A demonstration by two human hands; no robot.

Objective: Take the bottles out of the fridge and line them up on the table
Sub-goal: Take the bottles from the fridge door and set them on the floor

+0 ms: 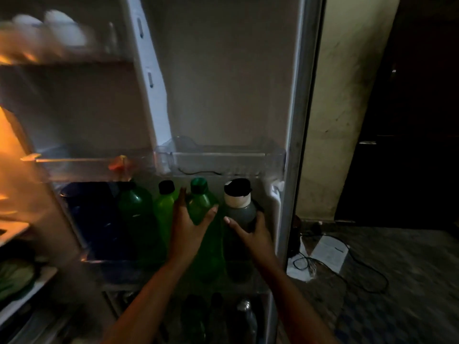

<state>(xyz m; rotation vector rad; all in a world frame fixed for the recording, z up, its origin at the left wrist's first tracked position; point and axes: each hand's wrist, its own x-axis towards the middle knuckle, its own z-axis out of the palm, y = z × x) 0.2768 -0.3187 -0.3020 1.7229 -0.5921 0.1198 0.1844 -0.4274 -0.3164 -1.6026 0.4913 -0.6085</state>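
Note:
Several bottles stand in the open fridge door's shelf (116, 269). From the left: a dark green bottle (135, 209), a light green bottle with a black cap (165, 207), a green bottle with a green cap (202, 207) and a grey bottle with a white collar and black lid (239, 209). My left hand (188, 229) is spread around the green-capped bottle, thumb and fingers on either side, not closed. My right hand (253, 232) curls round the grey bottle's body. More bottles (244, 316) stand in the lower door shelf.
A dark blue container (94, 219) fills the shelf's left end. An empty clear door bin (221, 157) sits above the bottles. The lit fridge interior (15, 170) is at left. A white box (327, 252) and black cables lie on the floor at right.

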